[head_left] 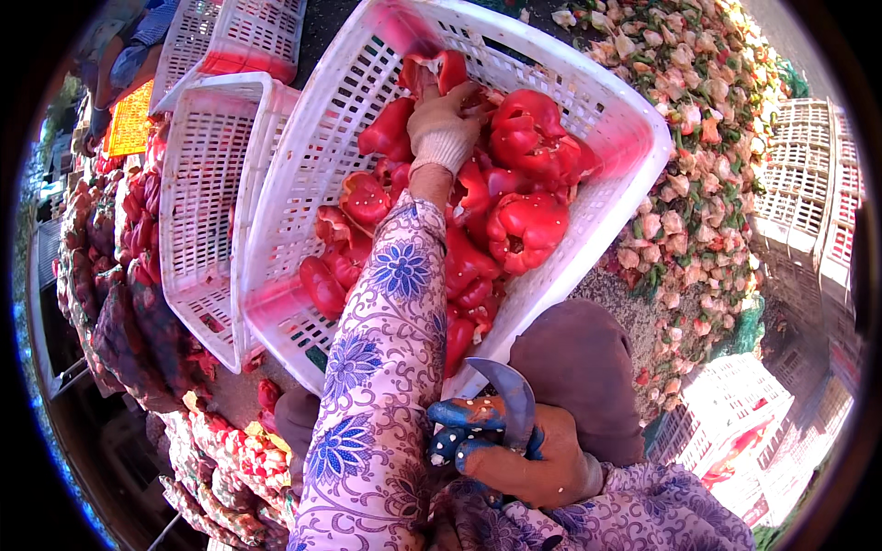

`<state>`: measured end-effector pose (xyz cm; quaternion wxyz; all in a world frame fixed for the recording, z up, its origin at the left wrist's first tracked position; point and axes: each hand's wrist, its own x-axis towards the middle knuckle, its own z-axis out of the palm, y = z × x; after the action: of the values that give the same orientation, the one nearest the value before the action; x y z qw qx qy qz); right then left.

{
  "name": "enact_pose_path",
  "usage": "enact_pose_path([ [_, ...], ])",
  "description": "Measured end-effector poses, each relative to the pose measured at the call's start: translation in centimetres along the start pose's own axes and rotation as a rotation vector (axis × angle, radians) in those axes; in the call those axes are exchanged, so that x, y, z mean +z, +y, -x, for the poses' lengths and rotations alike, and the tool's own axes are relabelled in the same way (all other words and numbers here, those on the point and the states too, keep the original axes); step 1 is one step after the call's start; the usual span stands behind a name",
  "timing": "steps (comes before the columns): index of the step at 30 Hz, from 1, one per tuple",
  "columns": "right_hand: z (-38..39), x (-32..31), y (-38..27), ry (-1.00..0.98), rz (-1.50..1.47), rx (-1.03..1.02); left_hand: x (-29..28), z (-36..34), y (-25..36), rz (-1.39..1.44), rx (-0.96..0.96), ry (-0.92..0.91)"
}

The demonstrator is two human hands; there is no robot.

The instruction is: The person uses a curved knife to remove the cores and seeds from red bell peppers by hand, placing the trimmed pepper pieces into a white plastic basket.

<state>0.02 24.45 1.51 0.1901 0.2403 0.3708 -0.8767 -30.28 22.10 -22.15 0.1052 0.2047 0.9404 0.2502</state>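
Note:
My left hand [445, 126], in a pale knit glove, reaches into the far part of a white plastic crate [614, 96]. Its fingers are on a torn-open red bell pepper [450, 70], one of them pushed into the hollow. More red bell peppers [527, 231], many cut open at the stem end and flecked with seeds, lie heaped below and beside the hand. Close to my body, my right hand [514, 450], in a blue-and-orange glove with white dots, is closed around a curved knife [511, 390]. The blade points up and left; the handle is mostly hidden.
Other white crates [209, 202] stand at the left beside an orange crate [129, 119]. Filled mesh sacks [129, 340] pile up at the far left. Cut pepper cores [680, 184] cover the ground at right. Another white crate [726, 413] stands lower right, near my knee [579, 376].

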Motion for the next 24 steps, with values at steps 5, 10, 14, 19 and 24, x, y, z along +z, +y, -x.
enact_pose_path([
  [5, -0.9, -0.8, -0.9, 0.025, -0.119, 0.077, -0.6, 1.5, 0.9, -0.048, 0.003, -0.266],
  [10, -0.9, -0.8, -0.6, -0.01, -0.171, -0.008, -0.4, -0.7, 1.1, -0.159, -0.032, -0.215],
  [14, -0.7, -1.0, -1.0, -0.011, -0.107, -0.027, -1.1, -0.6, 0.5, 0.018, -0.096, -0.255],
  [19, -0.5, -1.6, -0.7, 0.014, -0.171, 0.035, -1.3, 5.7, 8.2, 0.347, 0.195, -0.171],
  [24, -0.1, -2.3, -0.1, -0.016, -0.104, -0.011, 2.8, 12.0, 7.9, -0.116, 0.254, -0.182],
])
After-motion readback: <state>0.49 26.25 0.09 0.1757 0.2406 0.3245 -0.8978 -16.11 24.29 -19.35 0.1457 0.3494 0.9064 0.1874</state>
